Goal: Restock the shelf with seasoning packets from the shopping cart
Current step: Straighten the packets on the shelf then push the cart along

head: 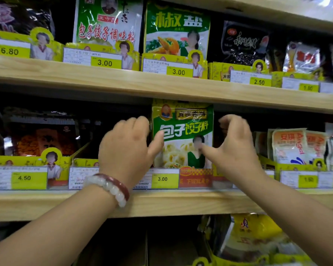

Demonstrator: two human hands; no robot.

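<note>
The packet (183,134), green and white with a dumpling picture, is standing upright on the middle shelf (161,202), just behind the front edge, its top reaching up to the underside of the upper shelf (142,83). Its foot is sitting behind a yellow price tag (162,179) reading 3.00 and a red label (195,178) clipped along that edge. The left hand (127,148) is flanking the packet on its left side, thumb touching the packet's left edge, the other fingers (136,123) loosely curled beside it and gripping nothing. The right hand (236,146) is flanking it on the right, thumb lying against the packet's lower right face, the other fingers bent in the air above and closed on nothing; neither hand is truly grasping the packet, both are only touching it. A bracelet (112,187) of white and dark red beads is circling the left wrist, which is hanging over the shelf's front edge. Further left along the same shelf, dark packets (44,137) are standing behind a 4.50 tag (24,177); toward the right end, orange and white sachets (290,144) are leaning in a yellow tray. On the upper shelf, two green packets (176,29) are standing above 3.00 tags.
</note>
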